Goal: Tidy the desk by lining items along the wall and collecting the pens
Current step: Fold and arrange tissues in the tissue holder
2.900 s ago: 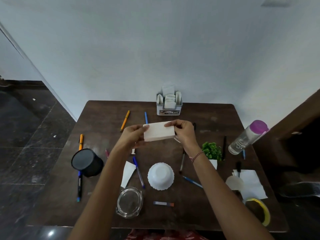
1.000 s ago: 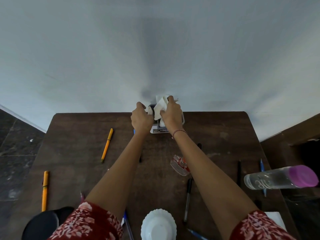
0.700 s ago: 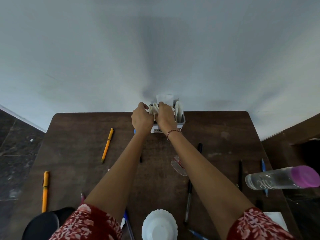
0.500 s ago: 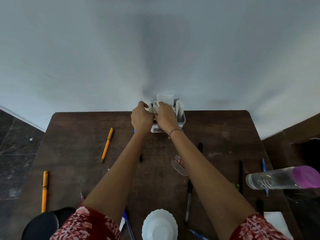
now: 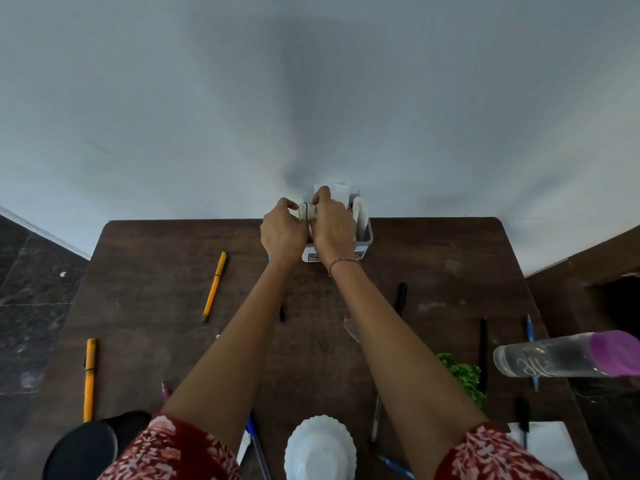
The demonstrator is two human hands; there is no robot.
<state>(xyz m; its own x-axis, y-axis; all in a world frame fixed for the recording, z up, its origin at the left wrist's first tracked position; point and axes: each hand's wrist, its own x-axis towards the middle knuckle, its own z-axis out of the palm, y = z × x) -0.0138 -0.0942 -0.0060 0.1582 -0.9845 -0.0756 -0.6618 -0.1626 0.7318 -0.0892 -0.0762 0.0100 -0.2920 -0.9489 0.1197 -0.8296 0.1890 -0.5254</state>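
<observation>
A grey tissue holder [image 5: 364, 237] stands against the wall at the desk's far edge, with white folded tissues upright in it. Both my hands are at its left side. My left hand [image 5: 282, 232] pinches the end of a folded white tissue [image 5: 304, 211] between thumb and forefinger. My right hand [image 5: 333, 225] curls over the same tissue and covers most of the holder. Pens lie scattered: two orange pens [image 5: 214, 285] [image 5: 89, 379], two black pens [image 5: 401, 297] [image 5: 483, 351], a blue pen [image 5: 530, 336] and a blue pen [image 5: 258, 445] under my left arm.
A clear bottle with a purple cap [image 5: 568, 355] lies at the right edge. Near the front are a small green plant [image 5: 462, 374], a white bowl [image 5: 320, 448], a black cup [image 5: 86, 445] and a white napkin [image 5: 550, 452]. Dark floor lies left of the desk.
Both hands carried the folded tissue from mid-desk to the holder at the wall. Over the last second the right hand pressed it down into the holder's left side.
</observation>
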